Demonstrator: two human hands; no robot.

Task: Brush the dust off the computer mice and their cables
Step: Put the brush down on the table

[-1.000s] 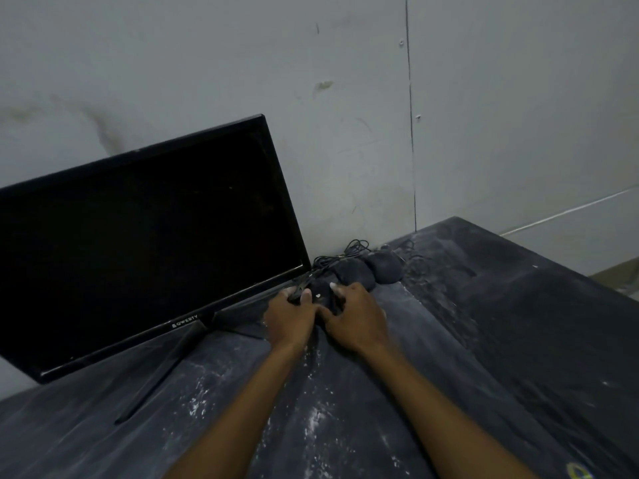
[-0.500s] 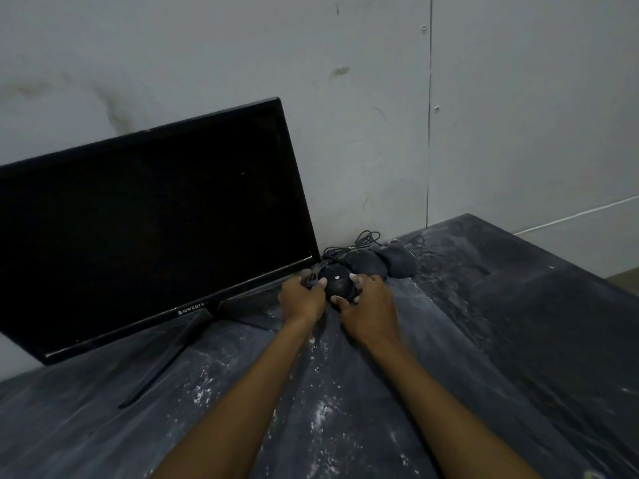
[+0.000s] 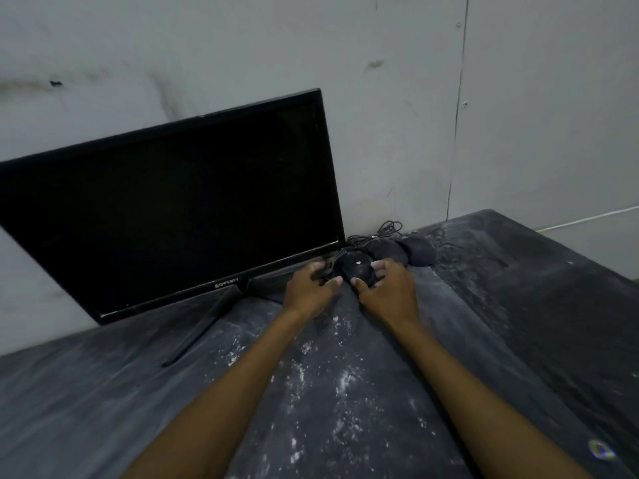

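Since 0.5 s ago both hands have spread slightly wider around the nearest mouse, so more of its dark rounded top and the small pale mark on it now show between them; the monitor, the other mice and the cables sit where they did. The left hand (image 3: 308, 289) rests on the dusty table (image 3: 103, 402) at the mouse's left side, its thumb stretched toward the mouse and its fingers (image 3: 316, 267) curled loosely near the cable end, close under the monitor's lower edge; whether they pinch the cable cannot be told in the dim light. The right hand (image 3: 389, 292) cups the nearest mouse (image 3: 354, 266) from the right, thumb pressed at its near edge and fingers bent over its right flank, so the hand is closed around the mouse body. 2 more dust-coated mice lie just beyond, the middle mouse (image 3: 387, 252) touching the nearest one and the far mouse (image 3: 419, 250) right beside that, all 3 in a row by the wall (image 3: 397, 133). Their tangled cables (image 3: 389, 229) bunch against the wall behind them. The black monitor (image 3: 166, 209) leans on its stand to the left, and its lower bezel carries a small word that looks like "QWERTY". White dust flecks the table between the forearms.
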